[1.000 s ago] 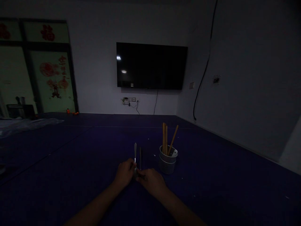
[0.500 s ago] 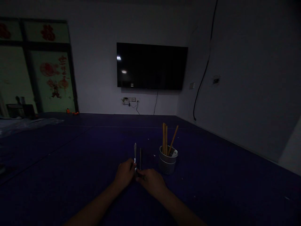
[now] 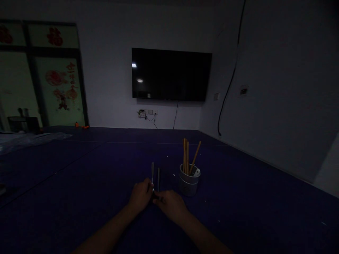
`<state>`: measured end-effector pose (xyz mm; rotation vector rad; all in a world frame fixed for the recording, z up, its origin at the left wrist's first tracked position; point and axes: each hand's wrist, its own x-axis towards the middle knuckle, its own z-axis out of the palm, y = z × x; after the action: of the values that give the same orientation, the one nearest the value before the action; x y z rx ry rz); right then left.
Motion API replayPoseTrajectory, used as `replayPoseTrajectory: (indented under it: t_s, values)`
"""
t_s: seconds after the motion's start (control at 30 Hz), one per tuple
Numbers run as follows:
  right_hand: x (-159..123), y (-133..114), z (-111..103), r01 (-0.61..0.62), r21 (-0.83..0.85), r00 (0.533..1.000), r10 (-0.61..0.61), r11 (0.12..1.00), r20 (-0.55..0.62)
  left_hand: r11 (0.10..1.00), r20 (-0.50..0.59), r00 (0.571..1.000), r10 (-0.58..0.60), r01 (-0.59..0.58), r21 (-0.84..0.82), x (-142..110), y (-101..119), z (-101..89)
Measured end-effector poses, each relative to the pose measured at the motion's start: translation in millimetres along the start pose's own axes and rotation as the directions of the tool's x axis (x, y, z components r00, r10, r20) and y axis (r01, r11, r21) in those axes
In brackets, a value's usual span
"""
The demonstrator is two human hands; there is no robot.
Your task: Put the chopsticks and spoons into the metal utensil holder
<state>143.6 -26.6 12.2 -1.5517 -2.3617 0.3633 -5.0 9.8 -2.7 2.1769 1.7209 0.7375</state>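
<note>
A slim, shiny metal utensil (image 3: 152,170) points away from me, its wider handle end outward. The end towards me is covered by my fingers, so I cannot tell a spoon from a fork. My left hand (image 3: 141,194) is closed on it with thumb and fingers. Just to its right lies a narrow dark rod (image 3: 159,177), whose near end disappears behind my right hand (image 3: 171,204). The fingers of that hand are pinched together by the utensil's near end; what they grip is hidden in shadow. Both hands almost meet, low over the dark blue surface (image 3: 111,176).
Right of my hands stands a grey metal holder (image 3: 188,183) with several wooden chopsticks (image 3: 185,155) and a pale item inside. Small white scraps lie about. Clear plastic sheeting (image 3: 34,141) is at far left. A television (image 3: 171,74) hangs on the back wall.
The tip of the metal utensil has dipped slightly and catches less light. Both hands stay almost in the same place.
</note>
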Motion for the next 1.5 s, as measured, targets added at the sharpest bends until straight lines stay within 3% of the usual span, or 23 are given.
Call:
replayPoseTrajectory:
  t_s: [0.5, 1.13, 1.37, 1.5]
  values:
    - [-5.6, -6.1, -2.5, 0.023, -0.075, 1.0, -0.024, 0.997, -0.011, 0.999, 0.015, 1.0, 0.017, -0.017, 0.038, -3.2, 5.1, -3.2]
    - [-4.6, -2.8, 0.7, 0.013, -0.046, 1.0, -0.014, 0.999, -0.023, 0.999, 0.015, 1.0, 0.015, -0.016, 0.03, -2.1, 4.7, -2.5]
    - [-5.1, -3.0, -0.9, 0.019, -0.001, 0.997, -0.019, 1.0, -0.075, 0.998, 0.009, 0.999, 0.054, -0.053, -0.036, -2.4, 0.4, -0.2]
    - [-5.3, -4.9, -4.2, 0.012, 0.027, 0.989, -0.008, 1.0, -0.151, 0.988, -0.073, 0.991, 0.113, -0.12, -0.096, -3.4, -2.1, 1.7]
